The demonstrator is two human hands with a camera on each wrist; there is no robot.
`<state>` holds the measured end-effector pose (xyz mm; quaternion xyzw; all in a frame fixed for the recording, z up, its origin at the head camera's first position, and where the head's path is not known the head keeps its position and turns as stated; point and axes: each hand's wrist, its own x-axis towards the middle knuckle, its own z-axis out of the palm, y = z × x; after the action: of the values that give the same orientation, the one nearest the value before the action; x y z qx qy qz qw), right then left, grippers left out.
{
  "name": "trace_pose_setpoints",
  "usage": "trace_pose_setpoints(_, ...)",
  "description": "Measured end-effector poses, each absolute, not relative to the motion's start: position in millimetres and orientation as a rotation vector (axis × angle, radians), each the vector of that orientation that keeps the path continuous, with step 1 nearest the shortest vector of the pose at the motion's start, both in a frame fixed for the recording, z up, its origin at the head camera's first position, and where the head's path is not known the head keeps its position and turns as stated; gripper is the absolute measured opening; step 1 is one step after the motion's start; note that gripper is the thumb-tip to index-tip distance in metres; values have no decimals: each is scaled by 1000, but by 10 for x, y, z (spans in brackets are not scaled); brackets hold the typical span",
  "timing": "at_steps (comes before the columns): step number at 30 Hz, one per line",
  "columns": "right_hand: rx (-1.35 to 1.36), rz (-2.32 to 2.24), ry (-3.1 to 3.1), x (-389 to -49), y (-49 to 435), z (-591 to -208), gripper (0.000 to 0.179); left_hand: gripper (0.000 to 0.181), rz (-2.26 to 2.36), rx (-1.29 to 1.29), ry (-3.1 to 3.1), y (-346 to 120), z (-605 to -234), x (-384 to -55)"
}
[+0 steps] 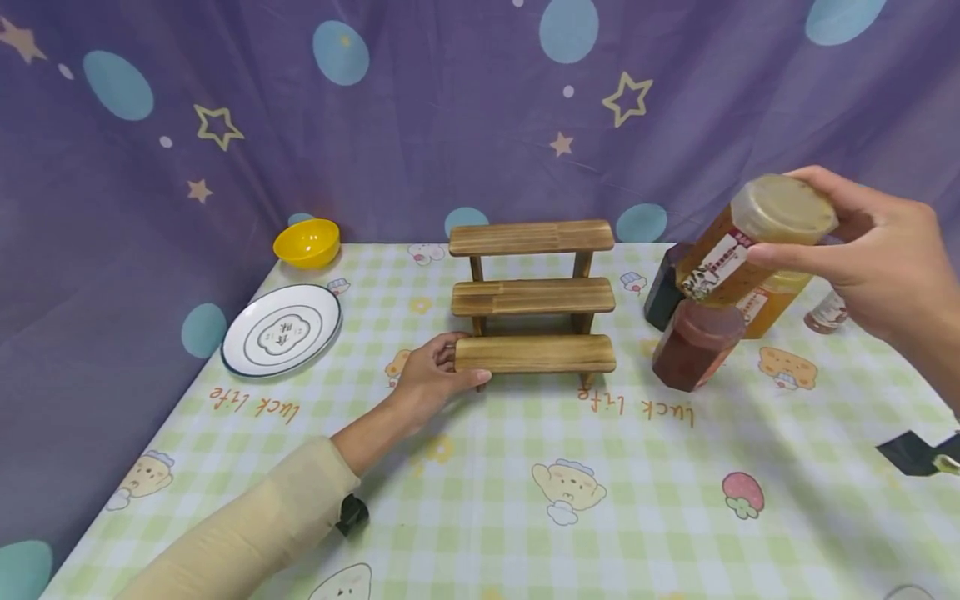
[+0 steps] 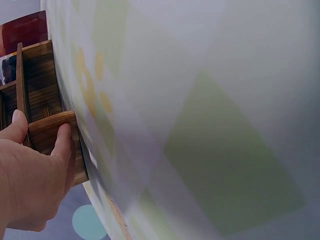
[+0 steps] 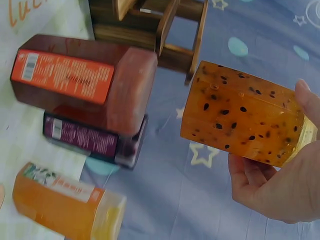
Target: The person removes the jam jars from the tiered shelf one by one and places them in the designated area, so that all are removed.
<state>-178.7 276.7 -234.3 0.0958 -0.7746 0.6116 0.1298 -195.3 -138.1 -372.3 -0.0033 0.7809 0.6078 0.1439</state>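
A three-tier wooden stand (image 1: 534,354) is at the middle of the table. My left hand (image 1: 423,385) grips the left end of its lowest step, thumb at the front edge; the left wrist view shows fingertips (image 2: 64,131) against the wood. Raised at the right, my right hand (image 1: 896,254) holds a tilted jar (image 3: 240,115) of amber filling with black seeds, its pale lid up near the palm. Below this jar stand a dark red jar (image 1: 690,354), a dark purple jar (image 3: 82,140) and an orange jar (image 3: 57,202). The held jar partly hides them in the head view.
A small clear jar (image 1: 827,315) stands behind my right wrist. On the left are a white plate (image 1: 247,342) with a dark rim and a yellow bowl (image 1: 307,246). A purple curtain (image 1: 450,125) hangs behind the checked tablecloth (image 1: 480,517).
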Motion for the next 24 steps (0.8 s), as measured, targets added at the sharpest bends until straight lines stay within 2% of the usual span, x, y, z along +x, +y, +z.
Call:
trace_pose_setpoints(7, 428, 1661, -2248, -1753, 3036, -2479, 58, 74, 1749, -18, 2248, -1370, -3723, -1946)
trace_pose_setpoints(19, 269, 1490, -2159, -1755, 3383, -2586, 59, 73, 1763, -14, 2237, -1369, -3717, -1941)
trace_pose_setpoints(24, 284, 1518, -2157, -1754, 3481, -2675, 60, 71, 1776, -7, 2230, -1372, -3710, -1944)
